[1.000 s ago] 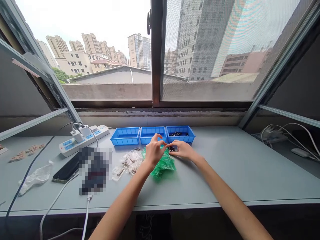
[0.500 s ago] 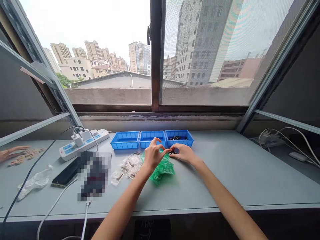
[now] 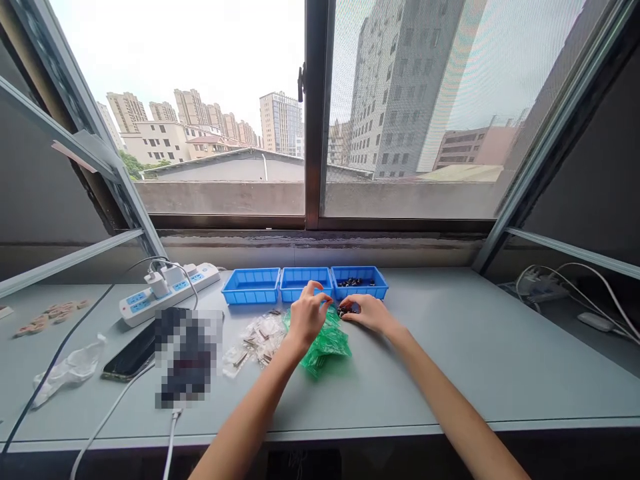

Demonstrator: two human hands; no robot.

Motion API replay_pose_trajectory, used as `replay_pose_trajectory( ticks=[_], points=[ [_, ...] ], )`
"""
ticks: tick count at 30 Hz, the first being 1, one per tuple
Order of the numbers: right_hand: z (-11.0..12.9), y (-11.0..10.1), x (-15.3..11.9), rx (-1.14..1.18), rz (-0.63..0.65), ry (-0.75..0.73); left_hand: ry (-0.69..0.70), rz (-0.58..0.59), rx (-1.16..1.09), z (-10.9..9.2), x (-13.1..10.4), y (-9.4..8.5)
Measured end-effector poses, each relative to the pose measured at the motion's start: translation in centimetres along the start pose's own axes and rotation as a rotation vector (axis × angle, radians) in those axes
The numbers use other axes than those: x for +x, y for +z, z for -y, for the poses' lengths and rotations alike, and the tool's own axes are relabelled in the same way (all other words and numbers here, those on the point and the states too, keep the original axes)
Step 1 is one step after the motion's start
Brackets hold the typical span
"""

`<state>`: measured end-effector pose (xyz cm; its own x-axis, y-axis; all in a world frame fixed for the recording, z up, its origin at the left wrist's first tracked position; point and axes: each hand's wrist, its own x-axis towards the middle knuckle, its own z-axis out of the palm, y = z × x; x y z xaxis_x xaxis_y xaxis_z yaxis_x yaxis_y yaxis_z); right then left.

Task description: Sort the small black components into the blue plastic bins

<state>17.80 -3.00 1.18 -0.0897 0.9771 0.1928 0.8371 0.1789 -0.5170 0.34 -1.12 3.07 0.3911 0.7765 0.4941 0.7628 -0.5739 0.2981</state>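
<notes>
My left hand [image 3: 307, 319] is raised over the left part of a crumpled green plastic heap [image 3: 327, 347], thumb and fingertips brought together; anything between them is too small to name. My right hand [image 3: 369, 312] rests low on the table, its fingertips at a small cluster of black pieces [image 3: 345, 311] beside the green plastic. Behind the hands stand three blue trays in a row: the left one [image 3: 251, 295], the middle one [image 3: 293, 293] and the right one [image 3: 373, 292], which has black pieces inside. Small clear bags with metallic parts [image 3: 257, 339] lie left of the green plastic.
At the left are a white power strip [image 3: 137, 307], a dark phone [image 3: 130, 353], a blurred-out object with a white cable [image 3: 187, 360], crumpled clear plastic [image 3: 73, 367] and beige pieces [image 3: 50, 317]. A white adapter [image 3: 595, 322] with cables lies far right.
The other person's hand at the far left has gone out of view. My left thumb and fingertips have come closer together. The camera view has shifted slightly.
</notes>
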Motion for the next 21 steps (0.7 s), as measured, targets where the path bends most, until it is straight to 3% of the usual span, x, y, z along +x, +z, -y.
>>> replay_pose_trajectory(
  ticks=[21],
  points=[
    [-0.5,-1.6,-0.5,-0.031,-0.006,0.084,0.043,0.007,-0.022,-0.1,0.0,0.1]
  ],
)
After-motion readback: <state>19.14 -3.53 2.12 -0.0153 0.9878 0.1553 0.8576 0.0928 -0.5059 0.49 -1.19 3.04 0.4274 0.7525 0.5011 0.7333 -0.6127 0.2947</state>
